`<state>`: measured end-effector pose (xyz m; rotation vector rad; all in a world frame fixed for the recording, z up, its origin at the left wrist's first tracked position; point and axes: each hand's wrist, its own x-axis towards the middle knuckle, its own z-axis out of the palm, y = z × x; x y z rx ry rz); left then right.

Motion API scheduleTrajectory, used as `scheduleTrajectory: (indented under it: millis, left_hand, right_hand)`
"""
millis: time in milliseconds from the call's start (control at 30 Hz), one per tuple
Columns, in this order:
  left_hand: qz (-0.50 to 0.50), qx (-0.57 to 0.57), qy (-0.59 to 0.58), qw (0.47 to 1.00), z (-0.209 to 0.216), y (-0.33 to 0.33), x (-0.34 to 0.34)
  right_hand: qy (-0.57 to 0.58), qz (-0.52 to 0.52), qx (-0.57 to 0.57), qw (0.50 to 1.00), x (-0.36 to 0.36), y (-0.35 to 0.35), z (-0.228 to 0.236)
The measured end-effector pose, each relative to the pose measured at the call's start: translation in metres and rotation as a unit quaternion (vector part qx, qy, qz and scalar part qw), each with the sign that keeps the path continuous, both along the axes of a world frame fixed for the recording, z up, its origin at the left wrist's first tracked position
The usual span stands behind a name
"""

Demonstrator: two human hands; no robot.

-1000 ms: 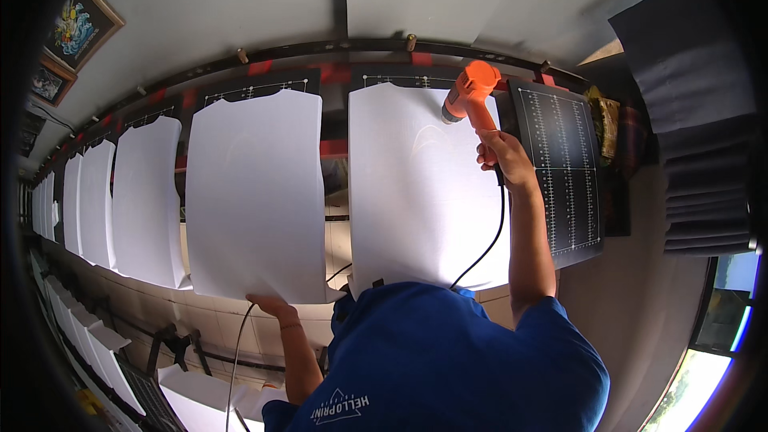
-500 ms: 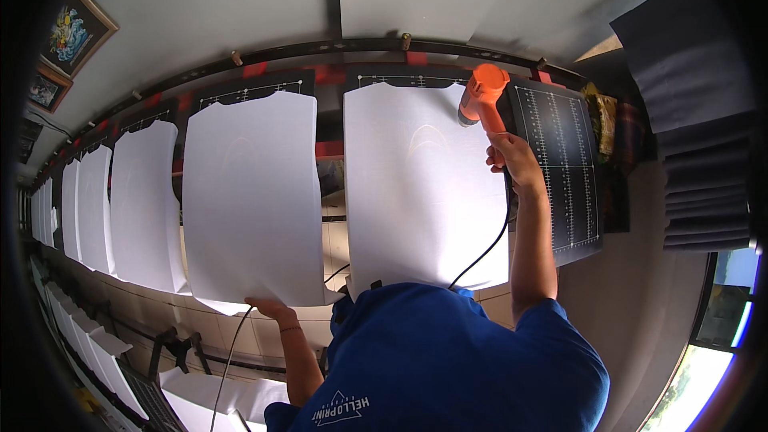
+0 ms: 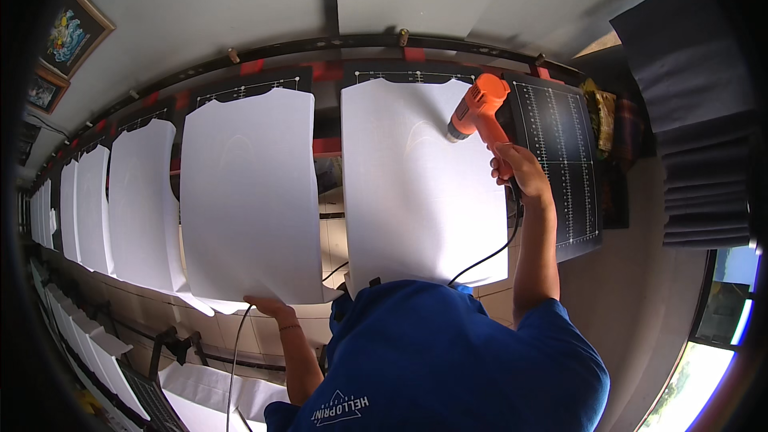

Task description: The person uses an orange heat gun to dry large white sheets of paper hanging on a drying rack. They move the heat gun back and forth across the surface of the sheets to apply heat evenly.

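Note:
My right hand (image 3: 522, 174) grips the handle of an orange heat gun (image 3: 484, 104). Its nozzle points down and left, just over the upper right of a white shirt piece (image 3: 416, 200) laid on a dark flat board. Faint curved lines show on that fabric. From the handle a black cord (image 3: 488, 258) runs down toward my body. Lower left, my left hand (image 3: 270, 306) is beside the bottom edge of the neighbouring white shirt piece (image 3: 248, 200), fingers closed around a length of cord (image 3: 234, 360) that hangs down; the fingertips are partly hidden.
More white shirt pieces (image 3: 142, 200) lie on boards in a row toward the left. A bare black board with white ruler marks (image 3: 556, 160) sits at right. A dark rail (image 3: 320, 46) runs behind the row. Another rack with white pieces (image 3: 212, 396) stands lower left.
The heat gun has tilted and come down slightly, its nozzle now further left over the fabric. My right hand has moved a little down and right. My left hand stays about where it was.

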<state>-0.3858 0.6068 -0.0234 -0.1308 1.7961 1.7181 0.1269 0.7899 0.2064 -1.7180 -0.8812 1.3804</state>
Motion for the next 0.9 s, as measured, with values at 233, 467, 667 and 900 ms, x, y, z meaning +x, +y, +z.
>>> scheduleTrajectory:
  millis: [233,467,667,900]
  left_hand:
    - [-0.015,-0.023,0.024,0.999,0.016,0.007,0.010]
    - [-0.023,0.005,0.026,0.999,0.014,0.007,0.008]
    - [-0.016,0.014,0.003,1.000,0.022,0.009,0.011]
    - [-0.010,0.002,0.001,1.000,0.009,0.007,0.005]
  right_hand:
    - [-0.035,-0.051,0.029,0.998,0.006,-0.006,-0.016]
    - [-0.018,-0.058,0.014,0.998,0.014,-0.019,-0.001]
    - [0.038,-0.055,0.020,0.998,0.011,-0.034,0.008]
    - [0.018,-0.028,0.013,0.999,-0.002,-0.043,0.001]
